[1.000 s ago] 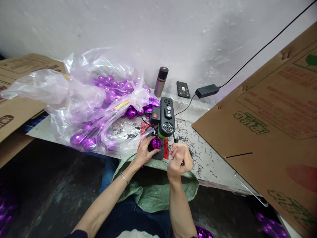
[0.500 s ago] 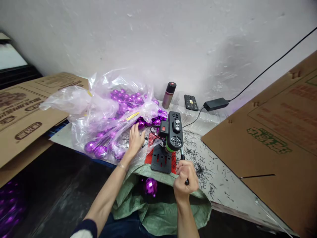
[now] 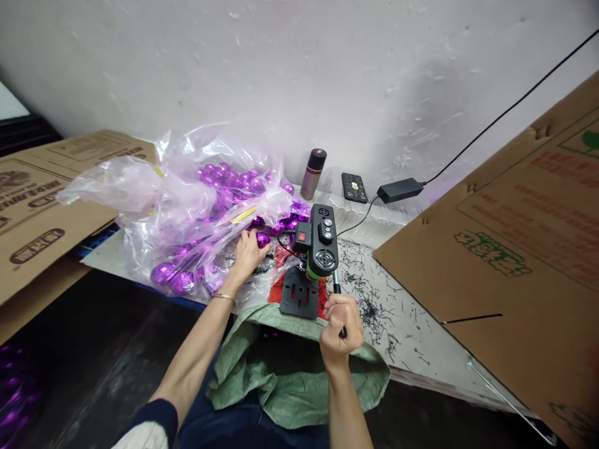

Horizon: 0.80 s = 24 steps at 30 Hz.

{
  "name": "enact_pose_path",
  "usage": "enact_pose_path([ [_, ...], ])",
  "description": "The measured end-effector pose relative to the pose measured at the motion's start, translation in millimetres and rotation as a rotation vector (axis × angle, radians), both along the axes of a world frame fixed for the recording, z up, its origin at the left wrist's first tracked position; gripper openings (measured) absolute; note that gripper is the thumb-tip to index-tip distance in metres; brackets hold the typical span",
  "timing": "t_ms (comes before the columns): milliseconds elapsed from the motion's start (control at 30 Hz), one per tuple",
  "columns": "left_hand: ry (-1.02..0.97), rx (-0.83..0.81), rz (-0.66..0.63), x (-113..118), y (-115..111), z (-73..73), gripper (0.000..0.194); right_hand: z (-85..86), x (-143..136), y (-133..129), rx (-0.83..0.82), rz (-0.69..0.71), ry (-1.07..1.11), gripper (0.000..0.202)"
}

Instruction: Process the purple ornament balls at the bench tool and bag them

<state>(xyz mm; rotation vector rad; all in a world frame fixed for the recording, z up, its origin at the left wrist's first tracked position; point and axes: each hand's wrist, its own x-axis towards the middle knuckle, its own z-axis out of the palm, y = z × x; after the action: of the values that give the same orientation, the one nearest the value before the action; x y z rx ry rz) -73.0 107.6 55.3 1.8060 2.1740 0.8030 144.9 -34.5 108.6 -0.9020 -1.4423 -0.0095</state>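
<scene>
— What does the clear plastic bag (image 3: 178, 206) on the table (image 3: 402, 318) hide?

— Most of the purple balls; the left hand (image 3: 246, 252) closes its fingers on one purple ball (image 3: 262, 239) at the bag's mouth.

— And the small drill press (image 3: 316, 249)?

— It stands upright just right of that hand. The right hand (image 3: 340, 321) is fisted on its lever (image 3: 337, 299), which slants down toward the person and is mostly covered.

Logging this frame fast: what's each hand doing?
Left hand: closed on a purple ball.
Right hand: closed on the drill press lever.

One head-worn camera looks forward and down, close over the littered white worktop (image 3: 412, 324), facing the white plaster wall (image 3: 299, 75).
</scene>
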Motion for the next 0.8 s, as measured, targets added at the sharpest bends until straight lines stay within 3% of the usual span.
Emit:
enact_pose_path([
  [67,0.115,0.058,-0.148,-1.6,-18.3,-10.2,0.051,-0.7,-0.3,0.2,0.001,0.000,0.021,0.034],
  [133,0.138,0.080,-0.293,-2.2,-31.7,-21.5,0.054,-1.6,-0.2,0.3,0.002,0.000,0.027,0.034],
  [267,-0.147,0.060,-0.433,-5.2,-36.1,-34.8,0.053,-2.2,0.5,0.0,-0.003,0.002,0.006,0.033],
  [500,-0.468,-0.017,-0.230,-2.5,-26.0,-23.0,0.054,-2.7,0.9,-0.3,0.000,-0.004,-0.002,0.034],
  [600,-0.846,-0.031,-0.103,4.4,-30.6,-15.0,0.051,-0.1,0.5,-0.2,-0.005,-0.004,0.001,0.035],
  [700,-1.249,-0.106,-0.150,11.2,-43.7,-8.8,0.043,10.2,-1.4,0.8,-0.020,-0.002,0.041,0.036],
  [800,-1.355,-0.147,-0.201,22.1,-61.2,-9.8,0.040,27.5,-4.2,2.8,-0.075,-0.014,0.104,0.037],
])
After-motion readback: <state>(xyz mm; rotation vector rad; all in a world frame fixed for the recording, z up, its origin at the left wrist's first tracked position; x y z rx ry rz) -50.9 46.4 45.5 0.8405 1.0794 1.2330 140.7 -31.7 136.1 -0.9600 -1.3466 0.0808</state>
